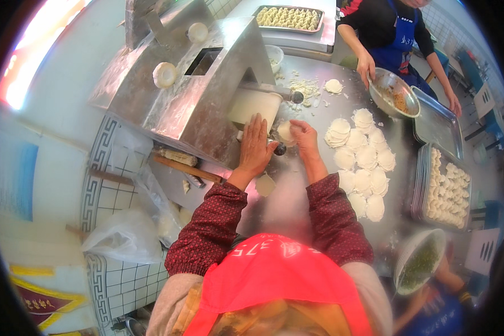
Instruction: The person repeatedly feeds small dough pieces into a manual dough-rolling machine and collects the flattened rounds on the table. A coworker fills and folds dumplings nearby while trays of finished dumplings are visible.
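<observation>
My left hand [255,145] lies flat, fingers extended, at the front edge of the pale outfeed plate [254,105] of a steel dough machine [218,96]. Between the thumb and fingers of my right hand [305,136] is the edge of a round dough wrapper [285,132], just right of the plate and beside a dark knob [280,148]. Another dough wrapper [265,185] lies on the steel table below my left hand. Several overlapping stacks of floured wrappers [366,156] are spread to the right of my right hand.
Across the table a co-worker [397,38] holds a steel bowl of filling [394,93]. Trays of dumplings [447,189] are stacked at right, near a bowl of green filling [420,262] and another co-worker [434,311]. A wooden-handled tool [187,169] lies at left. A dumpling tray [289,19] stands behind.
</observation>
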